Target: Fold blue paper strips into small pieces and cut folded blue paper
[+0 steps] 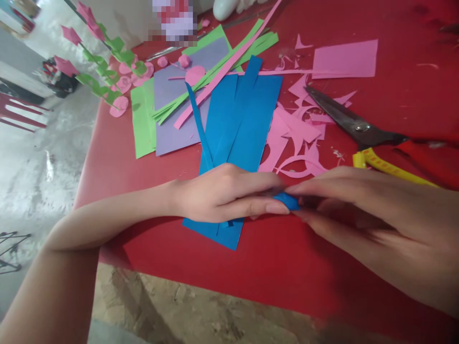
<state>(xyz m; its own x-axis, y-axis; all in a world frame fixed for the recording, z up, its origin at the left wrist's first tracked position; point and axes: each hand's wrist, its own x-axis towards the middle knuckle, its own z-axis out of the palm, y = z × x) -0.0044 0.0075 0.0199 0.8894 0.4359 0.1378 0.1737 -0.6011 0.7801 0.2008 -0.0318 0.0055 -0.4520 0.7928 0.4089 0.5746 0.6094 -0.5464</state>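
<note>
A red surface [172, 248] spreads beneath the fingers, blue paper sheets [263, 112] under and beyond the left ones, scissors [366, 129] beyond the right. And here, left hand [220, 193] and right hand [380, 220] both pinch the small folded blue paper [287, 201] between their fingertips! Light, even pressure should serve best, left steadying, right shaping, creases uncrushed.

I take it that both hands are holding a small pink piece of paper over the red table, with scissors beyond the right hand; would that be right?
Not quite: the small piece of paper held by the left hand and right hand is blue, not pink, as the head view shows. The rest is right.
</note>
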